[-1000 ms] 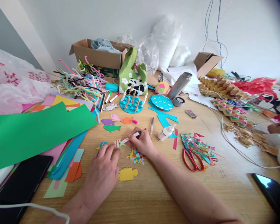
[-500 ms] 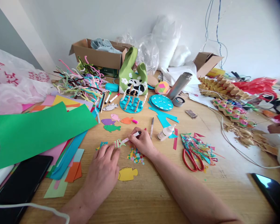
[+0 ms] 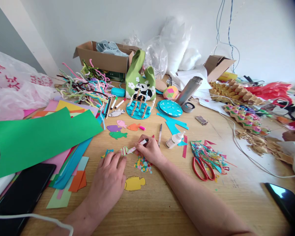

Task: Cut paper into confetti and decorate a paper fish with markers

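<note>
My right hand [image 3: 151,150] grips a white marker [image 3: 132,150] with a black end. The marker slants down to the left, over the tail side of a small pale-green paper fish [image 3: 124,151] with red stripes. My left hand [image 3: 110,175] lies with its fingertips at the fish's lower edge, fingers extended and slightly bent. Under and beside my right hand is a scatter of coloured paper dots [image 3: 143,165]. A yellow paper fish [image 3: 134,183] lies just right of my left hand. Green [image 3: 118,135], purple, pink and orange paper fish lie beyond my hands.
Red-handled scissors [image 3: 203,168] lie beside paper scraps at right. A white glue bottle [image 3: 175,140] stands near a pen [image 3: 160,134]. Coloured sheets [image 3: 44,137] cover the left side. Behind are a green panda bag [image 3: 140,78] and a steel flask [image 3: 189,90]. Another person's hand [image 3: 291,136] shows far right.
The marker has shifted slightly and now covers more of the striped fish's tail. My left hand stays in nearly the same place.
</note>
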A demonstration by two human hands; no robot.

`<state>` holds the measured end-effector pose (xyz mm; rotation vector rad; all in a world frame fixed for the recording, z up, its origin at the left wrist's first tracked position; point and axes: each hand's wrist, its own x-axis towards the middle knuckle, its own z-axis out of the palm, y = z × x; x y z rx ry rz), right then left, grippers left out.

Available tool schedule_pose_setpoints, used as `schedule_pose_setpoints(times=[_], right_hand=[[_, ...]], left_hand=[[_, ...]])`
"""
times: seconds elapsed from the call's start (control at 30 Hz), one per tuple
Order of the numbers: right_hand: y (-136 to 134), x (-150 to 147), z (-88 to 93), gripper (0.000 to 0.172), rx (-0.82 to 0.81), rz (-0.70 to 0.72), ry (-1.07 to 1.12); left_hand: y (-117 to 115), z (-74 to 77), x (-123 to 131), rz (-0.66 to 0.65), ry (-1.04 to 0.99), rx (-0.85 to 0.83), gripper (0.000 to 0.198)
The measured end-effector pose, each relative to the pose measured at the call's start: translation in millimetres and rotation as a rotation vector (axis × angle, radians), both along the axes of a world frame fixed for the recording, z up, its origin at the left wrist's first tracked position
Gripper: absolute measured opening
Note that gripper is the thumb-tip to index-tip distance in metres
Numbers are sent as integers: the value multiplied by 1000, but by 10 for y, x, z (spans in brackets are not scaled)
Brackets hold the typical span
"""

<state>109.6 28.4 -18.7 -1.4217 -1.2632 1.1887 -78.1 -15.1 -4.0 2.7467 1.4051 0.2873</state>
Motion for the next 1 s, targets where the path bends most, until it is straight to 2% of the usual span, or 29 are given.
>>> schedule_pose_setpoints(times=[1.0], right_hand=[[2, 8, -14, 12, 21, 9, -29]], left_hand=[[-4, 16, 3, 3, 7, 2, 46]])
